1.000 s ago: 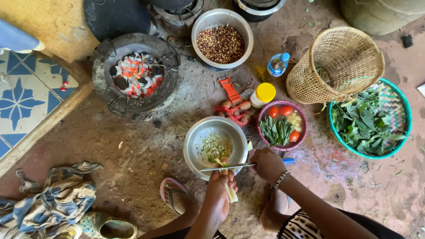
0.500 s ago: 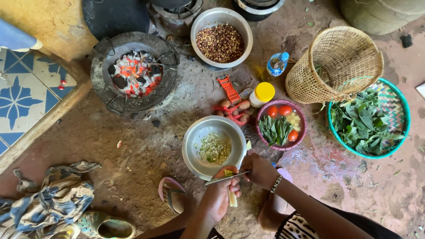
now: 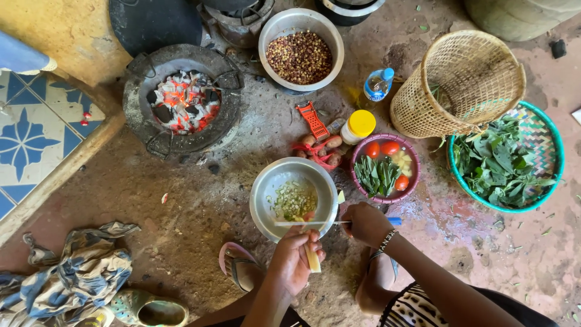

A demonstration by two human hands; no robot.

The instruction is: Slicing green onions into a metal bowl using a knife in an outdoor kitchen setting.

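Observation:
My left hand grips a pale yellow strip of vegetable at the near rim of a metal bowl. My right hand holds a knife whose blade lies flat across the bowl's near edge, against the top of the strip. Small chopped pale green pieces lie in the bottom of the bowl. A cut sliver rests on the bowl's right rim.
A charcoal stove with glowing coals burns at the upper left. Around it: a bowl of brown beans, a purple bowl of tomatoes and leaves, a green basket of leaves, a woven basket, a yellow-lidded jar, a bottle, cloth.
The view has shifted slightly. My left hand has drawn nearer to me with the strip, while the knife stays across the bowl's near edge.

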